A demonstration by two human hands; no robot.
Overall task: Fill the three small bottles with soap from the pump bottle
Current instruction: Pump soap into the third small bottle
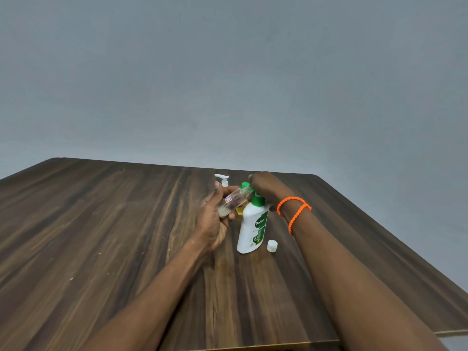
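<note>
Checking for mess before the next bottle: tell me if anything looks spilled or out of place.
No spill shows. A loose white cap lies on the table right of the pump bottle. The small bottle is tilted in the left hand, a little soap at its base.

A dark wooden table [106, 239] with streaked grain fills the lower part of the view; small pale flecks mark its surface on the left side. Its far edge runs across the middle of the view and its right corner is rounded. Behind it stands a plain grey-blue wall [228, 72], unmarked. An orange braided cord bracelet [293, 211] shows in two loops, one just beside the other.
</note>
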